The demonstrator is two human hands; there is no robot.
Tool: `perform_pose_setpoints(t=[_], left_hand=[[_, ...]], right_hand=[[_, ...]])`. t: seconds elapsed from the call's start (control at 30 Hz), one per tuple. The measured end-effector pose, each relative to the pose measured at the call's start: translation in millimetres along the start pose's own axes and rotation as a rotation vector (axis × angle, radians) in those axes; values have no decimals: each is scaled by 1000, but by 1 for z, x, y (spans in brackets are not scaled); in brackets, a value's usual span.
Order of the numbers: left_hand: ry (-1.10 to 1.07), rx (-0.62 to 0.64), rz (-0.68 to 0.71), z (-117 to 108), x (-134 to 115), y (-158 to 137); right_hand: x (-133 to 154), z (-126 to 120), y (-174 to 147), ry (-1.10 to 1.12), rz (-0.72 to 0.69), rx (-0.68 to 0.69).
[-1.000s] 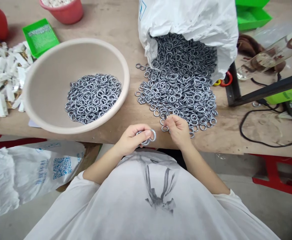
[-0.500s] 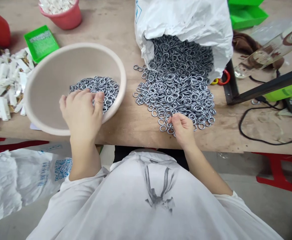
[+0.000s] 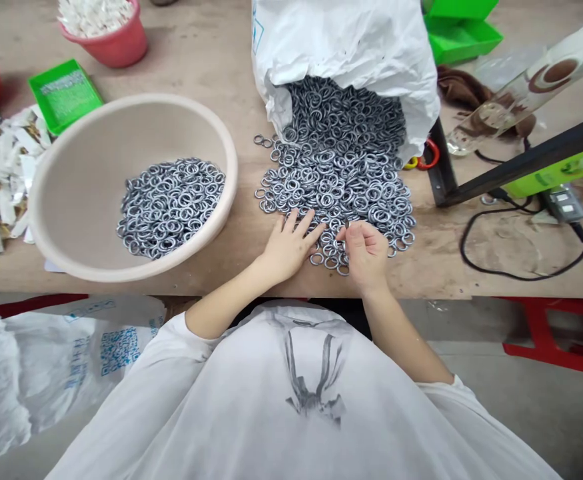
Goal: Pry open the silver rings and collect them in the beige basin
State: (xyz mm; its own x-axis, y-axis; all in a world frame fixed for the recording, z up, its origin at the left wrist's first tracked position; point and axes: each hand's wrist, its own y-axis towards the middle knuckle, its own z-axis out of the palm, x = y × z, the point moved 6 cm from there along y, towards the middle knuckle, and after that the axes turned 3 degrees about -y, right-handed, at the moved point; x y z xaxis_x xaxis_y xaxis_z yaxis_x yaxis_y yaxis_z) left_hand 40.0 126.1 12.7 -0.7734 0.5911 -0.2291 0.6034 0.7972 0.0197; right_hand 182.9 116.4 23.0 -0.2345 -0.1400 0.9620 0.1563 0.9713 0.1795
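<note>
A heap of grey metal rings spills from the mouth of a white sack onto the table. At the heap's lower left edge, my left hand lies palm down with its fingers spread, the fingertips touching the rings. Just to its right, over the front of the heap, my right hand is closed, thumb against the fingers. A small dark bit shows at its fingertips, too small to name. To the left stands a large beige basin, with many of the same rings lying in its right half.
White plastic parts lie in a pile left of the basin. Behind it are a green tray and a pink bucket of white pieces. On the right are a black metal frame, a cable and a bottle.
My left hand has left the basin and moved right to the heap's front edge, fingers spread. My right hand stays closed at nearly the same spot. The view has shifted slightly.
</note>
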Motion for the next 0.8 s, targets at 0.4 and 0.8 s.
perform_pose_setpoints(t=[0.4,0.8], left_hand=[[-188,-154,-46,5,36,-11],[-560,-230,-46,-19,20,-17]], right_hand=[[-20,-6,-18,-234,-139,8],[-6,23,-5,-167,-37,213]])
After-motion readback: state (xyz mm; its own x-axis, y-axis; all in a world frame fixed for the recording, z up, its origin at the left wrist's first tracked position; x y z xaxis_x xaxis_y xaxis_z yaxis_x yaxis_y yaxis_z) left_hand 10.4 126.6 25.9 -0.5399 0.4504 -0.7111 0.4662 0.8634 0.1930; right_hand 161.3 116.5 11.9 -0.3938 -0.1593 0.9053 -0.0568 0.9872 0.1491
